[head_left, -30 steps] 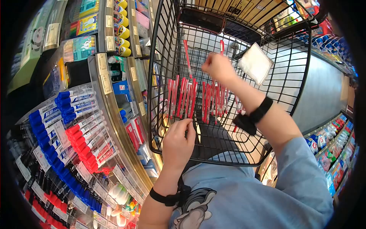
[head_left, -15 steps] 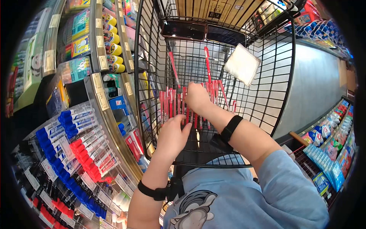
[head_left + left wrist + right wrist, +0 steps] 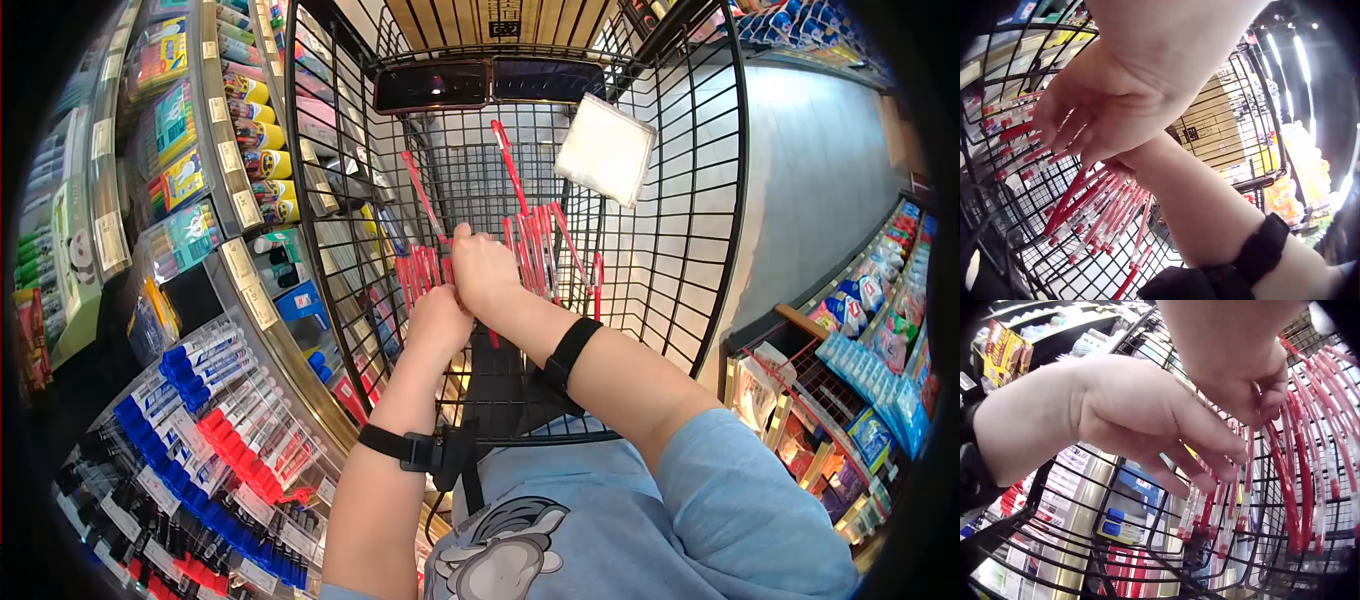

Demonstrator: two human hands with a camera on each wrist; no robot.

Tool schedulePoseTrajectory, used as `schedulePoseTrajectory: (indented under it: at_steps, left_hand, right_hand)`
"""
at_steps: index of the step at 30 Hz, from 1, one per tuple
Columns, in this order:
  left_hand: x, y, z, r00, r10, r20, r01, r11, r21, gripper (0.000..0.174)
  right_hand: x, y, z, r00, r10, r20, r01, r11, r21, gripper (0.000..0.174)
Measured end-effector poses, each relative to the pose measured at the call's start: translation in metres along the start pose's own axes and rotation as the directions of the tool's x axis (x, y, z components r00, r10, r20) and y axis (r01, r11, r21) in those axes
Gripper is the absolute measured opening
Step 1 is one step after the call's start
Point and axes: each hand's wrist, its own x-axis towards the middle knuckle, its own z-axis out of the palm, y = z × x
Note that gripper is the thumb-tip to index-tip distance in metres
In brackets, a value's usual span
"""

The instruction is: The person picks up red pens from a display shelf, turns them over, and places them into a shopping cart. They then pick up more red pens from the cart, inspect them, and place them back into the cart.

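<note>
Red pens in 2 bunches, 2 hands right in there

So the red pens [image 3: 1304, 481] sit around the middle of the cart [image 3: 743, 150], long axes mostly running toward the cart's far end as the head view has it. The left bunch [image 3: 421, 270] is just ahead of the left hand [image 3: 440, 320]. The right hand [image 3: 484, 270] is a bit deeper into the cart, between the bunches, so it's nearer the right bunch [image 3: 541, 255].

Right fingers are curled and look pinched on 1 red pen, tips partly hidden. Left fingers are fairly straight at the left bunch; can't tell if they touch it.

Count: at least 4 pens left, at least 6 right, too much overlap for a total. Plus 2 stray pens [image 3: 508, 163] toward the cart's far end, 1 white square pack [image 3: 605, 150] near its right wall, 2 phone-like slabs [image 3: 432, 86] across its far end, 1 brown box [image 3: 450, 25] behind those.
</note>
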Motion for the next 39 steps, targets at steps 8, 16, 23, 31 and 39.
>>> schedulePoseTrajectory:
  at_steps: [8,16,23,31,39]
  left_hand:
    - [-0.004,-0.003,-0.004,0.988,0.108,-0.112,-0.134,0.958,-0.253,0.029]
    - [-0.001,0.027,-0.034,0.989,0.086,-0.118,-0.145,0.558,-0.817,0.022]
    - [-0.010,0.010,-0.028,0.966,0.021,-0.259,-0.193,0.725,-0.661,0.039]
    - [-0.050,-0.002,-0.017,0.987,0.041,-0.155,-0.128,0.781,-0.611,0.040]
    - [-0.062,-0.005,-0.016,0.984,0.040,-0.174,-0.143,0.762,-0.631,0.036]
  right_hand:
    - [0.016,0.024,-0.016,0.986,-0.071,-0.153,0.125,0.913,0.387,0.017]
    - [0.024,0.022,-0.082,0.990,-0.136,0.029,0.094,0.811,0.577,0.028]
    - [0.068,0.034,-0.070,0.990,-0.021,-0.136,0.069,0.930,0.362,0.032]
    - [0.099,0.034,-0.079,0.986,0.078,-0.148,-0.067,0.994,0.082,0.044]
    - [0.084,0.037,-0.076,0.984,0.060,-0.169,-0.075,0.993,-0.086,0.041]
